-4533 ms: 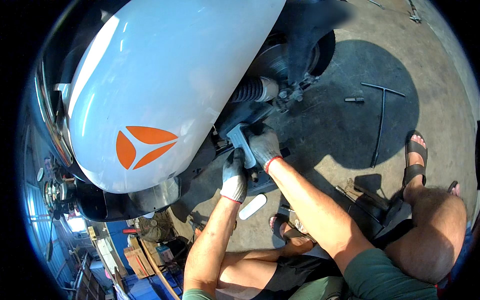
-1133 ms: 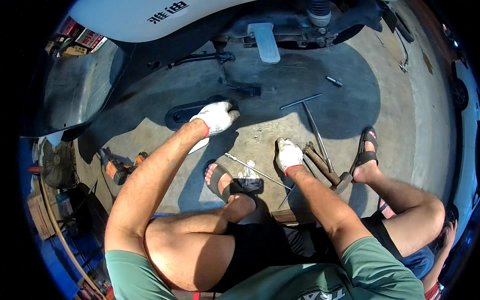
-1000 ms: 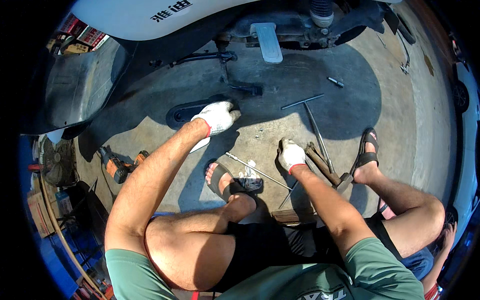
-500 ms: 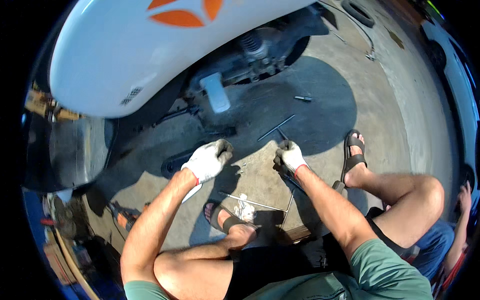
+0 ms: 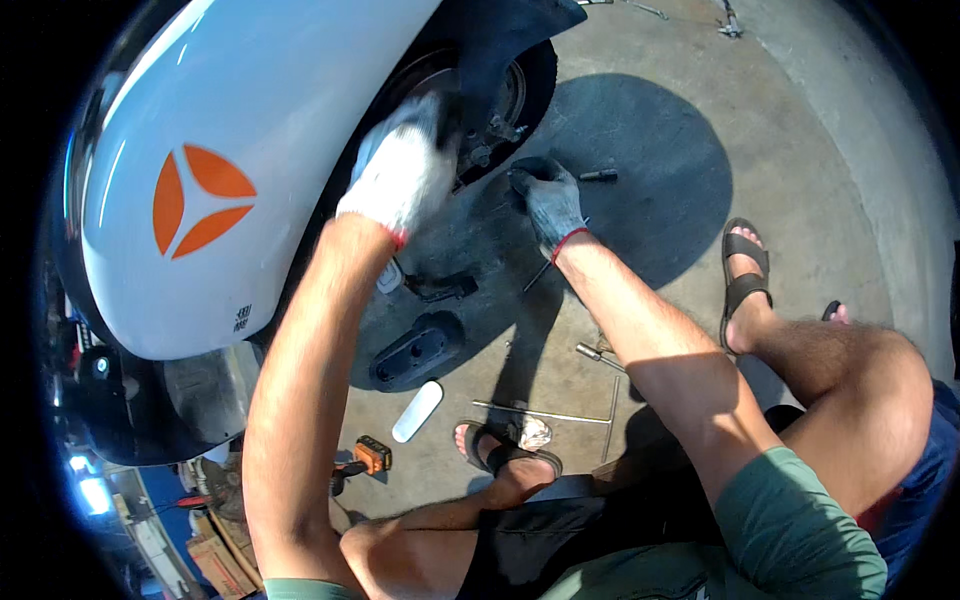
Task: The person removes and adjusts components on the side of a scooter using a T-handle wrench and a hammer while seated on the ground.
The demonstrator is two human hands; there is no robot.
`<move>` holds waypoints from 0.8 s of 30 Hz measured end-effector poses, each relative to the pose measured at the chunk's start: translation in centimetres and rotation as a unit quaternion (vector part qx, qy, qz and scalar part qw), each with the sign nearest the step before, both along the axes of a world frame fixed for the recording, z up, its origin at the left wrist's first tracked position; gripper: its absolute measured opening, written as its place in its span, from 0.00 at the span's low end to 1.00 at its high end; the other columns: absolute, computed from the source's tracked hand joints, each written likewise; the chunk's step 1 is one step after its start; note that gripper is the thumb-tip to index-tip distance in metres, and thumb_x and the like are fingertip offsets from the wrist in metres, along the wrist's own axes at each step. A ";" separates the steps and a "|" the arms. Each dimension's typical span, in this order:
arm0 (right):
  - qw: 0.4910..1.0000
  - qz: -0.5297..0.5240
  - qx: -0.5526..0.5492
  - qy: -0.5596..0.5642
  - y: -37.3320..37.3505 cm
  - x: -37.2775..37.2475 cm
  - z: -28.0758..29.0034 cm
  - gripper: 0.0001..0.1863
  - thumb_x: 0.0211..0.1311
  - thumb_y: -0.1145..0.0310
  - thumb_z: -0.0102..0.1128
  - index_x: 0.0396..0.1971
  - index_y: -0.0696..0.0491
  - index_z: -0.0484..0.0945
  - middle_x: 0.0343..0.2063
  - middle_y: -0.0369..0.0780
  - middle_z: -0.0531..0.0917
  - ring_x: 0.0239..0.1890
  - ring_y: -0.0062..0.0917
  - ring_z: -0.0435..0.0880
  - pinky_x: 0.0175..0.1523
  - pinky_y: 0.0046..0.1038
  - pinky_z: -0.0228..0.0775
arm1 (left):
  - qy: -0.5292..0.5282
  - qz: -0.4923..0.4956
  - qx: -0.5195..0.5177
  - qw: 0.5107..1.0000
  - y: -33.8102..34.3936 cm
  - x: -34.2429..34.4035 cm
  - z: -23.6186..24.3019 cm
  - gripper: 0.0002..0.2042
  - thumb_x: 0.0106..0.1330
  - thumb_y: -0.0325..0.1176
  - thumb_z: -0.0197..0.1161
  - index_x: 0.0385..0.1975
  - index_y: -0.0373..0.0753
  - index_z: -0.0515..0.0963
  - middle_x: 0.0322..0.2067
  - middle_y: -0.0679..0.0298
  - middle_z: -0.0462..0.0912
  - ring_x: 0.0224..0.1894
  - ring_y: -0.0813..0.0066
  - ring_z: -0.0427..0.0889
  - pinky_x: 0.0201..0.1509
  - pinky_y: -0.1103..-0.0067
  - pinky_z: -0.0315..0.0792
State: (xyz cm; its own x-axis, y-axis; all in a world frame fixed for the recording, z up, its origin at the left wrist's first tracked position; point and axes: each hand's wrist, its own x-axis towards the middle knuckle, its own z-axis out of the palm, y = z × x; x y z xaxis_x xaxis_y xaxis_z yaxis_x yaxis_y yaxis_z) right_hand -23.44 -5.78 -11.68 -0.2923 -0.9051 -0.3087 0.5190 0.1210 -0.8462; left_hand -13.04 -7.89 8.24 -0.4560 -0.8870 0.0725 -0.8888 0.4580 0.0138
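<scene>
My left hand point(image 5: 400, 170), in a white glove with a grey palm, reaches up to the wheel point(image 5: 515, 95) under the white body panel point(image 5: 260, 110). Motion smears its fingers, so their grip cannot be read. Lower and to the right, my gloved right hand point(image 5: 553, 205) hovers over the shaded floor with its fingers curled. Whatever lies within its dark fingertips cannot be made out. Below that wrist shows a thin dark rod point(image 5: 536, 277), partly hidden. A short dark cylindrical tool point(image 5: 598, 175) lies just right of the right hand.
On the concrete lie a black oval cover point(image 5: 415, 352), a pale oblong piece point(image 5: 418, 411), a T-handle wrench point(image 5: 550, 413) and an orange-and-black power tool point(image 5: 373, 455). My sandalled feet flank the work area. Boxes point(image 5: 218, 560) stand at the lower left.
Both hands have moved up, away from the floor near my feet; the left is now at the wheel. The view has shifted, bringing the wheel and more of the white panel into sight.
</scene>
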 end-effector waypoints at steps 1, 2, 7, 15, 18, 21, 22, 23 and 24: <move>1.000 -0.003 -0.001 0.021 0.1 -0.4 0.0 0.10 0.58 0.75 0.60 0.40 0.59 0.80 0.33 0.40 0.84 0.34 0.24 0.80 0.39 0.26 0.71 | -0.073 0.016 -0.045 0.996 -1.8 -1.5 -0.6 0.17 0.65 0.33 0.56 0.52 0.34 0.74 0.48 0.45 0.79 0.53 0.52 0.78 0.58 0.65 0.72; 1.000 -0.007 -0.003 0.022 0.3 -0.7 0.1 0.10 0.58 0.75 0.59 0.39 0.59 0.80 0.34 0.40 0.84 0.34 0.24 0.80 0.39 0.26 0.71 | -0.142 0.021 -0.044 0.989 -3.1 -2.8 -0.8 0.18 0.66 0.34 0.55 0.55 0.35 0.73 0.51 0.46 0.78 0.54 0.53 0.78 0.59 0.65 0.72; 0.998 -0.020 0.007 -0.056 0.6 0.0 0.6 0.08 0.59 0.75 0.59 0.38 0.60 0.79 0.33 0.40 0.84 0.34 0.25 0.82 0.38 0.26 0.72 | -0.232 0.145 0.109 0.956 -8.9 -5.6 -1.0 0.21 0.63 0.37 0.58 0.55 0.36 0.75 0.55 0.46 0.75 0.56 0.52 0.77 0.60 0.63 0.72; 0.984 -0.069 -0.011 -0.163 0.1 1.5 1.7 0.09 0.58 0.78 0.57 0.39 0.55 0.79 0.32 0.37 0.83 0.32 0.23 0.80 0.37 0.25 0.71 | -0.160 0.112 0.068 0.978 -10.8 -4.3 -3.3 0.25 0.62 0.41 0.60 0.58 0.38 0.72 0.58 0.49 0.73 0.62 0.53 0.71 0.66 0.63 0.66; 0.985 -0.071 -0.016 -0.158 -0.1 1.8 1.5 0.10 0.57 0.78 0.58 0.39 0.55 0.79 0.33 0.38 0.84 0.34 0.24 0.80 0.40 0.25 0.71 | -0.177 0.117 0.056 0.976 -10.7 -4.2 -3.5 0.24 0.63 0.40 0.60 0.58 0.37 0.72 0.57 0.48 0.73 0.62 0.53 0.71 0.66 0.63 0.66; 0.990 -0.079 -0.022 -0.111 -0.4 2.3 0.8 0.11 0.56 0.77 0.59 0.41 0.55 0.79 0.35 0.39 0.84 0.37 0.26 0.81 0.44 0.27 0.71 | -0.166 0.100 0.050 0.980 -10.5 -3.9 -3.4 0.24 0.63 0.40 0.61 0.57 0.36 0.72 0.56 0.48 0.74 0.61 0.53 0.72 0.65 0.63 0.67; 0.992 -0.083 -0.025 -0.091 -0.6 2.5 0.7 0.12 0.56 0.76 0.60 0.41 0.55 0.79 0.36 0.40 0.84 0.38 0.27 0.82 0.45 0.28 0.71 | -0.167 0.105 0.050 0.979 -10.4 -3.9 -3.4 0.24 0.63 0.40 0.62 0.57 0.36 0.72 0.56 0.48 0.75 0.60 0.53 0.73 0.64 0.62 0.67; 0.993 -0.085 -0.029 -0.083 -0.8 2.6 0.4 0.12 0.55 0.76 0.60 0.42 0.55 0.79 0.36 0.40 0.85 0.39 0.29 0.82 0.46 0.28 0.70 | -0.168 0.108 0.050 0.979 -10.3 -4.1 -3.3 0.24 0.63 0.41 0.62 0.56 0.36 0.72 0.55 0.48 0.75 0.60 0.53 0.73 0.64 0.62 0.68; 0.993 -0.087 -0.032 -0.074 -0.9 2.7 0.2 0.13 0.55 0.76 0.60 0.42 0.55 0.78 0.37 0.41 0.85 0.40 0.30 0.82 0.47 0.29 0.70 | -0.168 0.112 0.050 0.978 -10.2 -4.3 -3.3 0.23 0.63 0.41 0.62 0.56 0.36 0.72 0.55 0.48 0.75 0.59 0.53 0.74 0.63 0.62 0.68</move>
State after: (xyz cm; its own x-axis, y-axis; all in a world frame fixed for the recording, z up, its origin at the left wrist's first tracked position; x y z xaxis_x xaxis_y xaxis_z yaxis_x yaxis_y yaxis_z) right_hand -20.72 -6.71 -11.46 -0.4024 -0.8640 -0.3026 0.6465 -0.0341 -0.7622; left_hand -17.36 -18.06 4.98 -0.2324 -0.9624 -0.1404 -0.9285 0.2625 -0.2625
